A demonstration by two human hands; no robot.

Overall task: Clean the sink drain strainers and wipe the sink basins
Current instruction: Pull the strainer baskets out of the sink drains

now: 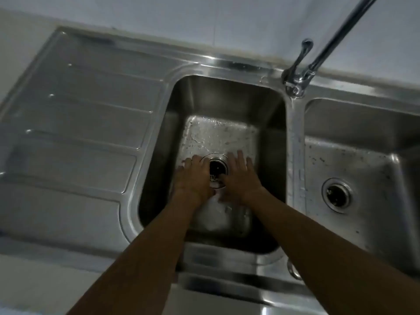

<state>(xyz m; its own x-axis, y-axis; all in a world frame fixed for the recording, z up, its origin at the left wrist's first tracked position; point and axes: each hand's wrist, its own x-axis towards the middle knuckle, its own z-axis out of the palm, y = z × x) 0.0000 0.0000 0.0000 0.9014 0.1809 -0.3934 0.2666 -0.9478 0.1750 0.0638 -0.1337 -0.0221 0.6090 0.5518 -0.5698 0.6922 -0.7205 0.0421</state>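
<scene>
Both forearms reach down and forward into the left basin (218, 103); the left hand (193, 178) and right hand (242, 176) lie flat on its wet floor, fingers straight, slightly spread and pointing away from the person, gripping nothing; they sit on either side of the drain strainer (217, 165), their inner edges touching or just beside its rim, which the blur leaves unclear; the strainer is round and sits in the middle of the basin floor, its dark opening facing up; the basin's longer side runs away from the person; the steel sink carries a ribbed draining board (79, 123) on the left, a speckled right basin (354, 123) with its own strainer (336, 195), and a tap (295, 80) behind the divider; a pale wall (204, 17) stands behind.
</scene>
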